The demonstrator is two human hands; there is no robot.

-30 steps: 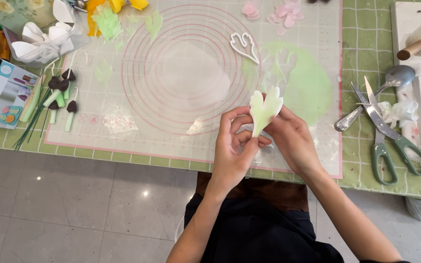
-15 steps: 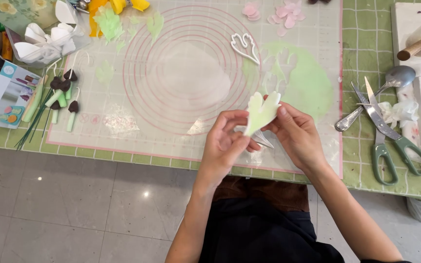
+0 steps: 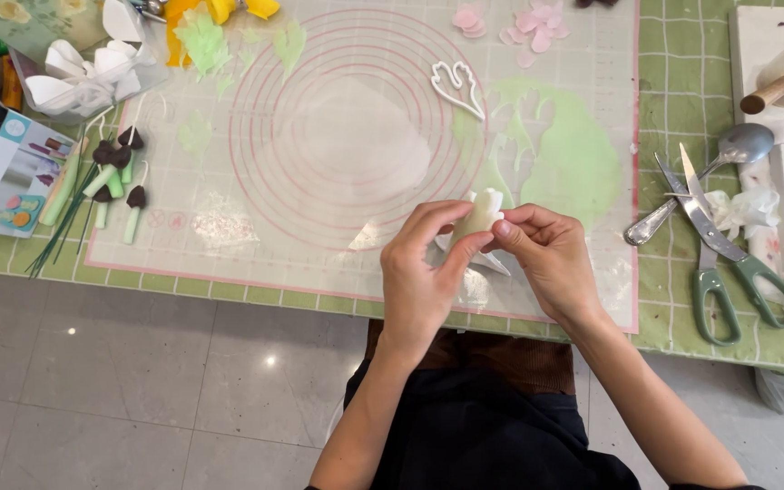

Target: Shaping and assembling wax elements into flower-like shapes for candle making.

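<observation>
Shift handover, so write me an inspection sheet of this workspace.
Surface: clear ringed mat over a green checked cloth.
Job's things: pale green leaf cutout, pinched between both hands; rolled green sheet with leaf-shaped holes; white leaf cutter.
Clutter: scissors, spoon, pink petals, brown-tipped stems, white petals in a tray, rolling pin handle.
Hands: left hand and right hand both grip the cutout above the mat's near edge.
Cables: nothing seen.
Surroundings: grey tiled floor.
</observation>
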